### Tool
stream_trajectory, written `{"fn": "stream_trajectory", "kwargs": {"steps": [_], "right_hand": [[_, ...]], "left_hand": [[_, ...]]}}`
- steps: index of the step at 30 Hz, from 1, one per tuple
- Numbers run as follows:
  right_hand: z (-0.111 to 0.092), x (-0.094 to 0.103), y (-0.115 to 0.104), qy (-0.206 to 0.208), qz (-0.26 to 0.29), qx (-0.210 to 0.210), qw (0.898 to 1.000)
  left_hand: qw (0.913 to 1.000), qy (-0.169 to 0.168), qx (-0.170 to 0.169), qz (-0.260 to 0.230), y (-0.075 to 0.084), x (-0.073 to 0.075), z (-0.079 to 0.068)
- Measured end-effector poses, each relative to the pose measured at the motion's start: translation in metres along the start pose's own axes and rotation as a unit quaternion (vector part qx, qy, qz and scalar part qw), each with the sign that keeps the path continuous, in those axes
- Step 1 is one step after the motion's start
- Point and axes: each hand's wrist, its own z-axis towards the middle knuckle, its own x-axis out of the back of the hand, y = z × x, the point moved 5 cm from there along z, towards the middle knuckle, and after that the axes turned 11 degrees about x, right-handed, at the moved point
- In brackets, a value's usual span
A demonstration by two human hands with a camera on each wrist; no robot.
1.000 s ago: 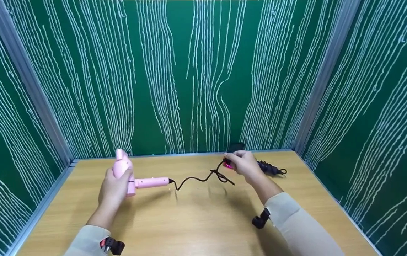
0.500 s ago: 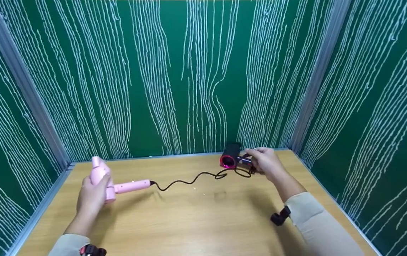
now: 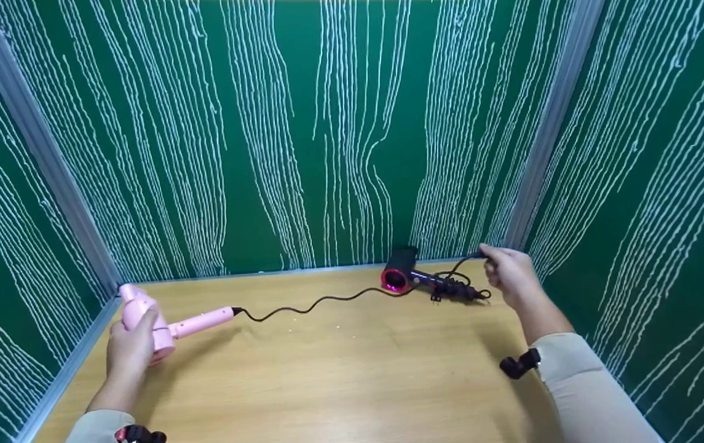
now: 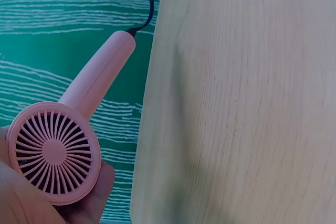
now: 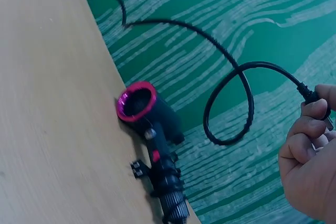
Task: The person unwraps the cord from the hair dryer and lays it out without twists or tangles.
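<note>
My left hand (image 3: 129, 351) grips the barrel of a pink hair dryer (image 3: 203, 321) above the left side of the table. In the left wrist view its round slatted grille (image 4: 54, 152) faces the camera. A black cord (image 3: 330, 298) runs from the handle's end across to the right. My right hand (image 3: 513, 277) pinches the plug end (image 5: 312, 97) of that cord, with a loop hanging below it. Left of that hand, a black hair dryer (image 3: 402, 261) with a magenta rim lies on the table, its own cord (image 5: 169, 182) wound round the handle.
The wooden table (image 3: 302, 381) ends at the green back wall (image 3: 265, 154), which carries white wavy lines. Metal posts (image 3: 548, 135) stand at the corners. A small plug (image 5: 138, 169) sticks out beside the black dryer's handle.
My left hand has carried the pink hair dryer left. My right hand has drawn the plug end right, past the black hair dryer, uncovering it; the cord between the hands is stretched longer.
</note>
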Motion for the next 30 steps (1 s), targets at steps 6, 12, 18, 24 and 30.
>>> {"fn": "stream_trajectory", "kwargs": {"steps": [6, 12, 18, 24, 30], "right_hand": [[-0.005, 0.021, -0.004, 0.007, 0.017, -0.010, 1.000], [-0.018, 0.034, -0.015, 0.013, 0.042, -0.014, 0.999], [-0.019, 0.049, -0.012, 0.026, 0.046, -0.019, 0.998], [-0.017, 0.063, -0.003, 0.042, 0.061, -0.025, 0.997], [-0.010, 0.078, 0.012, 0.066, 0.078, -0.041, 0.994]], "left_hand": [[0.9994, 0.000, 0.013, -0.033, -0.003, 0.012, 0.006], [0.9984, 0.001, 0.034, -0.045, -0.005, 0.022, 0.013], [0.9977, -0.004, 0.050, -0.046, -0.011, 0.033, 0.026], [0.9948, -0.007, 0.077, -0.067, -0.018, 0.041, 0.034], [0.9950, -0.005, 0.075, -0.066, -0.021, 0.046, 0.038]]}}
